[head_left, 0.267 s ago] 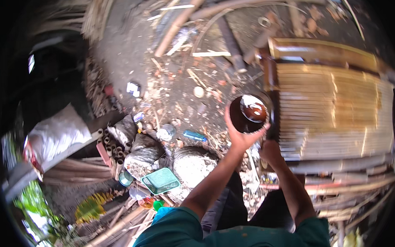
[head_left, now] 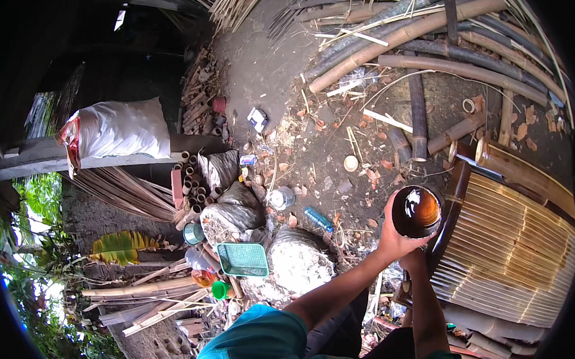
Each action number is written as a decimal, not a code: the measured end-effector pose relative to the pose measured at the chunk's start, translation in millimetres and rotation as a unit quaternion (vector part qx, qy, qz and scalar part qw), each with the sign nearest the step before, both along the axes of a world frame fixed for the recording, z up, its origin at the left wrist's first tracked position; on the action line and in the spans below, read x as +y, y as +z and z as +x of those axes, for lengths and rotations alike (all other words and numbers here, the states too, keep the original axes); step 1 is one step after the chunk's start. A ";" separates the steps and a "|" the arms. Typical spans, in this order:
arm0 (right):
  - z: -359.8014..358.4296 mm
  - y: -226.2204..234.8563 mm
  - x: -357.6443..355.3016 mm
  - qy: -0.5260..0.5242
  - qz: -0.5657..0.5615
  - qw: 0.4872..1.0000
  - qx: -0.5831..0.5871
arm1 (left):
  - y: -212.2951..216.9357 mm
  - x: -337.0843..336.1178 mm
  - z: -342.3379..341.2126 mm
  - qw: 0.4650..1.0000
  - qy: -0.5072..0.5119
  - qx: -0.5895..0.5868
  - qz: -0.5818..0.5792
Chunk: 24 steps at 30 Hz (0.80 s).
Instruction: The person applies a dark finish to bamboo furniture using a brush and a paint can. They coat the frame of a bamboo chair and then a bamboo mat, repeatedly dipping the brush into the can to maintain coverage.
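My left hand [head_left: 391, 239] reaches out from a teal sleeve and grips a dark round container [head_left: 417, 211] with glossy brown liquid in it. The container is held at the left edge of a panel of bamboo slats [head_left: 512, 260], against its dark frame. My right forearm rises from the lower edge, and my right hand [head_left: 416, 260] sits just under the container, mostly hidden by my left hand. Whether it holds anything does not show.
Long bamboo poles [head_left: 409, 33] lie across the dirt at the top. Left of my arms are grey filled sacks [head_left: 235, 210], a green mesh basket [head_left: 243, 259], short cut bamboo tubes [head_left: 189, 183], a blue bottle [head_left: 317, 218] and a white sack [head_left: 124, 128] on a ledge.
The view has swung, so everything sits lower and further right in the picture. Both hands and the container remain at the left edge of the slat panel.
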State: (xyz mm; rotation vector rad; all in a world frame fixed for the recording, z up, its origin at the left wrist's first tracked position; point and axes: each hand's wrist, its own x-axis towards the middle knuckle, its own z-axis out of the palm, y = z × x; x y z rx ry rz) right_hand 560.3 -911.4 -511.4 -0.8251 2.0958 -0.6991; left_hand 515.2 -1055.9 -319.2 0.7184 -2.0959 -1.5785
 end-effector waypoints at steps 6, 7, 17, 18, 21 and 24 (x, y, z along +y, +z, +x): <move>3.5 -23.8 -4.7 0.071 0.121 0.989 -0.040 | 8.3 -25.7 -4.9 0.999 0.035 0.019 0.003; 3.9 -5.4 -3.6 0.083 0.164 0.982 -0.051 | 8.8 -31.4 -1.1 1.000 0.030 0.001 -0.007; -6.3 97.4 61.9 -0.183 0.190 0.959 -0.099 | 16.6 -78.1 0.5 0.998 -0.069 -0.016 0.004; -4.5 111.9 70.3 -0.207 0.171 0.955 -0.126 | 15.0 -84.6 1.8 0.996 -0.090 -0.017 0.002; -14.2 172.2 82.2 -0.299 0.174 0.921 -0.177 | 22.0 -91.4 -2.6 0.992 -0.125 -0.006 -0.029; -5.8 172.0 116.8 -0.393 0.094 0.908 -0.110 | 36.2 -81.9 -24.8 0.989 -0.143 0.000 -0.026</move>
